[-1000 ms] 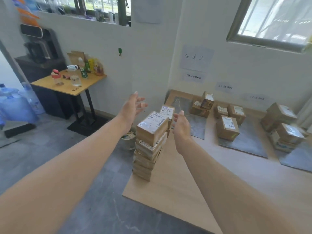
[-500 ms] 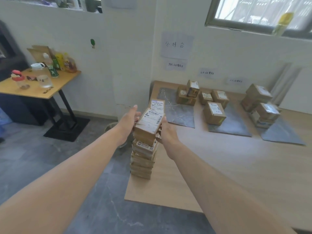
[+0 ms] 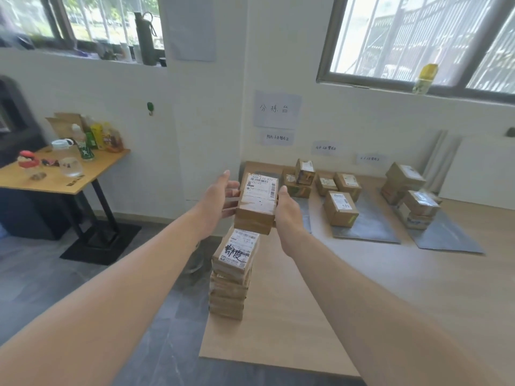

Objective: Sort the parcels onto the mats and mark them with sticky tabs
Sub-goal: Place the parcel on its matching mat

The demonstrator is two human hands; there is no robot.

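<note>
A person stands over the tall stack [image 3: 231,274] of parcels. They hold one parcel [image 3: 257,201] in the air, just above the stack. The left hand [image 3: 216,199] presses its side with fingers nearly straight. The right hand [image 3: 288,207] grips the other side, thumb up, with its fingers hidden under the parcel.

I think the parcel could slip, because it is mostly squeezed between the hands. If it drops, it could hit the stack, which leans a bit and might tip over.

The grey mats [image 3: 370,227] lie far behind the stack. The held parcel covers part of the nearest one. I cannot tell if the hands hold one parcel or two. I see no sticky tabs. The wall signs [image 3: 277,109] above the mats are too small to read.
</note>
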